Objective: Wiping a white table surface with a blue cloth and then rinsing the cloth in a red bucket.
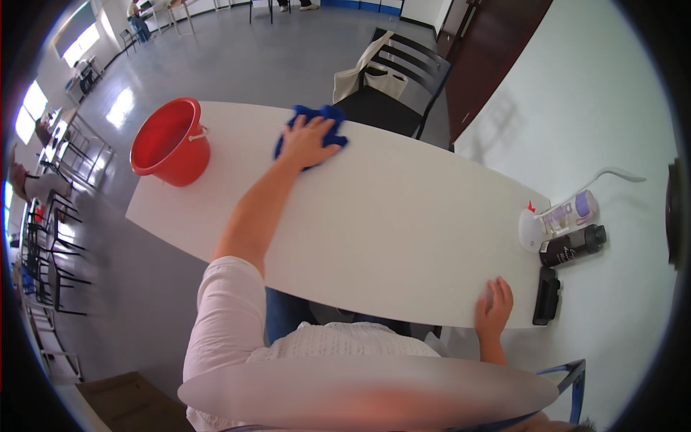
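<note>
Spread over a crumpled dark blue cloth (334, 115), my left hand (307, 141) presses it onto the far edge of the white table (388, 216). Part of the cloth is hidden under the palm and fingers. A red plastic bucket (186, 156) with a pale handle stands to the left of that hand, near the table's left end. My right hand (495, 306) rests at the near right edge of the table, its fingers slightly bent and apart, with nothing held.
Along the right end stand a white desk lamp (530, 231), a clear bottle with a purple part (572, 212), a black bottle (572, 245) and a black case-like object (546, 297) by the wall. Beyond the far edge is a black chair (383, 108) with a cloth bag (372, 75).
</note>
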Demonstrator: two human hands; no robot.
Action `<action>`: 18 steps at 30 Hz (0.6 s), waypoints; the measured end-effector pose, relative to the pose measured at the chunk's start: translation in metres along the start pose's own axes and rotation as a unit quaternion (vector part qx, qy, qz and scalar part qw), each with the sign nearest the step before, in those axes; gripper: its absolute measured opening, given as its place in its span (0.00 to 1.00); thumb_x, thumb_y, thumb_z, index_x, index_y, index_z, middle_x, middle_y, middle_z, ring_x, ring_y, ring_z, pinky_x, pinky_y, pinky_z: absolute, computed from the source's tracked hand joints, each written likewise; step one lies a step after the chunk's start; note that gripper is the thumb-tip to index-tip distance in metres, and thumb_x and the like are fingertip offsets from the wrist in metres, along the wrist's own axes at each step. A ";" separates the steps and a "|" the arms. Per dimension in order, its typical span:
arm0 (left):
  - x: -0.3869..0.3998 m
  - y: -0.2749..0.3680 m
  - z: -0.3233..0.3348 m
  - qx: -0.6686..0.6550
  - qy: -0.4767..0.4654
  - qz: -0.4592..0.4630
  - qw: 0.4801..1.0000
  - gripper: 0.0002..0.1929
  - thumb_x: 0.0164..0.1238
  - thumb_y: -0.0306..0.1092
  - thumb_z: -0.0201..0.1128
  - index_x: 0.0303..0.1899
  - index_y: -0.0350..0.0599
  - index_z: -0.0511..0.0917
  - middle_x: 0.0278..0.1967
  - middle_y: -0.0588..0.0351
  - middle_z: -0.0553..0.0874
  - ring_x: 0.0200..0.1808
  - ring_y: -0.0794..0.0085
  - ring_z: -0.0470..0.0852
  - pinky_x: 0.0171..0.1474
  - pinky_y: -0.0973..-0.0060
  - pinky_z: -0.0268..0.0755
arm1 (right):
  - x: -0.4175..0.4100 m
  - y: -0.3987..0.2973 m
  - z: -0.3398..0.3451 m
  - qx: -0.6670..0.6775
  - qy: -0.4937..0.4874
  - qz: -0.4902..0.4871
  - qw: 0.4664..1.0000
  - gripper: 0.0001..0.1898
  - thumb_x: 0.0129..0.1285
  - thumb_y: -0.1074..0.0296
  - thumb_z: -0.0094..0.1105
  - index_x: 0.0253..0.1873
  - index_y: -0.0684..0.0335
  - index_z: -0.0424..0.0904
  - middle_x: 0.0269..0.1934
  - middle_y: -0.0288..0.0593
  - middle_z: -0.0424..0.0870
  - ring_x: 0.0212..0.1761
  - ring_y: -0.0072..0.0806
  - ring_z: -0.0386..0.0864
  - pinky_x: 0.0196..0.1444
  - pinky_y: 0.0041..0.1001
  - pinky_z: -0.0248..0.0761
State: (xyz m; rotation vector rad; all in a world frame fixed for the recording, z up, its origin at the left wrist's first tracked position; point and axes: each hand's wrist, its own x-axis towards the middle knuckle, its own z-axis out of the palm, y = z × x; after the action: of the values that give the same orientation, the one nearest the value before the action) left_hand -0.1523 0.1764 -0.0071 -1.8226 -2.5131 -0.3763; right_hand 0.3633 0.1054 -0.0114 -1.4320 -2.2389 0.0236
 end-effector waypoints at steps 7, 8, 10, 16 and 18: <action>-0.053 0.159 0.011 -0.032 -0.073 0.208 0.975 0.36 0.55 0.60 0.54 0.66 0.57 0.60 0.66 0.53 0.61 0.68 0.44 0.52 0.61 0.39 0.45 | 0.004 0.003 0.005 0.006 0.004 -0.025 1.000 0.17 0.55 0.68 0.54 0.51 0.66 0.74 0.57 0.52 0.70 0.60 0.46 0.64 0.62 0.39 0.55; -0.066 0.174 0.013 -0.032 -0.076 0.231 0.969 0.36 0.56 0.59 0.54 0.66 0.57 0.60 0.66 0.53 0.61 0.68 0.44 0.52 0.61 0.39 0.44 | 0.004 0.003 0.006 0.004 0.009 -0.025 1.000 0.17 0.55 0.68 0.54 0.51 0.66 0.74 0.57 0.53 0.70 0.60 0.46 0.65 0.62 0.40 0.55; -0.093 0.189 0.012 -0.044 -0.078 0.271 0.958 0.35 0.57 0.58 0.53 0.66 0.56 0.60 0.66 0.52 0.61 0.68 0.44 0.52 0.61 0.38 0.44 | 0.005 0.003 0.006 0.004 0.008 -0.031 0.999 0.17 0.56 0.68 0.54 0.51 0.66 0.74 0.57 0.53 0.70 0.60 0.46 0.65 0.61 0.40 0.56; -0.140 0.142 -0.004 -0.084 -0.052 0.228 0.969 0.32 0.54 0.54 0.59 0.62 0.60 0.66 0.64 0.52 0.64 0.67 0.45 0.54 0.61 0.39 0.46 | 0.004 0.010 0.006 0.016 -0.005 -0.024 1.000 0.17 0.57 0.67 0.53 0.51 0.66 0.74 0.56 0.54 0.70 0.59 0.47 0.66 0.61 0.39 0.56; -0.147 0.096 -0.005 -0.056 0.008 0.153 0.987 0.32 0.52 0.53 0.60 0.61 0.59 0.66 0.63 0.53 0.66 0.66 0.48 0.57 0.62 0.42 0.47 | 0.002 0.012 0.008 0.006 0.008 -0.035 0.999 0.17 0.57 0.67 0.53 0.51 0.66 0.74 0.56 0.53 0.71 0.59 0.46 0.66 0.62 0.39 0.56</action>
State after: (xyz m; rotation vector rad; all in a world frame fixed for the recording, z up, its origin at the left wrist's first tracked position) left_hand -0.0155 0.0662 -0.0066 -2.1927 -2.1908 -0.5259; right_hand 0.3701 0.1144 -0.0209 -1.3410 -2.2716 0.0037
